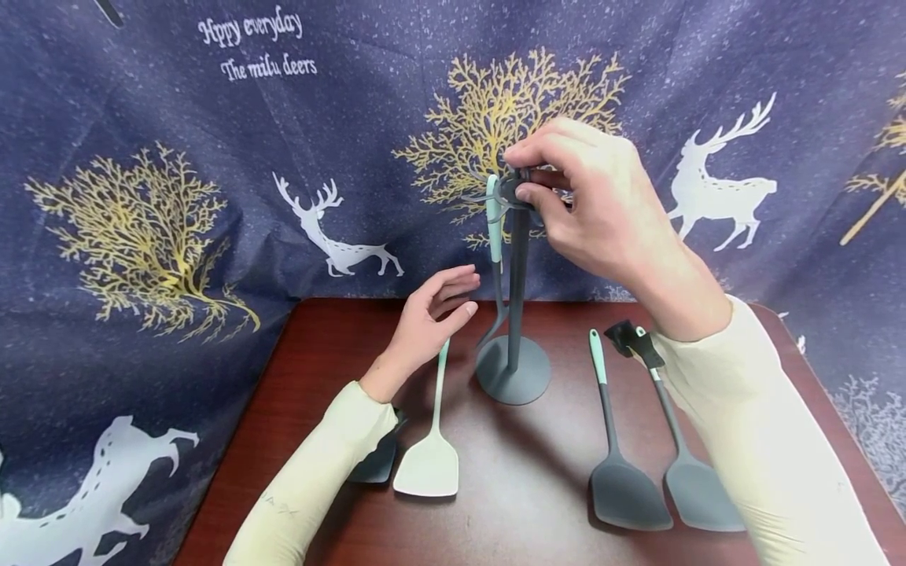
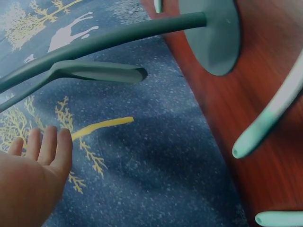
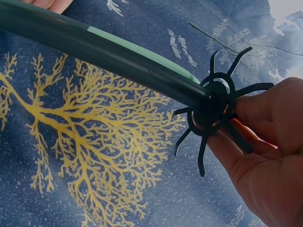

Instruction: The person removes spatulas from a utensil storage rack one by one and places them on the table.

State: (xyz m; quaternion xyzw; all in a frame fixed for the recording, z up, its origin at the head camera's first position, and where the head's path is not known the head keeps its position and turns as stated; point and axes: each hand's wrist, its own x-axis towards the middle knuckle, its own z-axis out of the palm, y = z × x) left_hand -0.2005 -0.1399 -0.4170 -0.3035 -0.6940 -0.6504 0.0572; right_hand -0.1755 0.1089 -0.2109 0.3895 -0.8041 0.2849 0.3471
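Observation:
My right hand (image 1: 598, 208) pinches the top of a dark grey utensil stand (image 1: 519, 291) between thumb and fingers. In the right wrist view, the ring of curved hooks (image 3: 208, 109) at the stand's top sits against those fingertips. One grey utensil with a mint handle (image 1: 494, 220) hangs from a hook on the left side; its head (image 2: 102, 72) shows edge-on in the left wrist view. My left hand (image 1: 435, 314) is raised beside that utensil, its fingers loosely extended and holding nothing. The stand's round base (image 1: 513, 377) rests on the table.
A pale spatula (image 1: 427, 468) lies left of the stand, with a dark spatula (image 1: 375, 464) partly hidden under my left sleeve. To the right lie two grey spatulas (image 1: 626, 495), the outer partly behind my right sleeve. A patterned blue cloth (image 1: 233, 220) hangs behind the reddish table (image 1: 495, 511).

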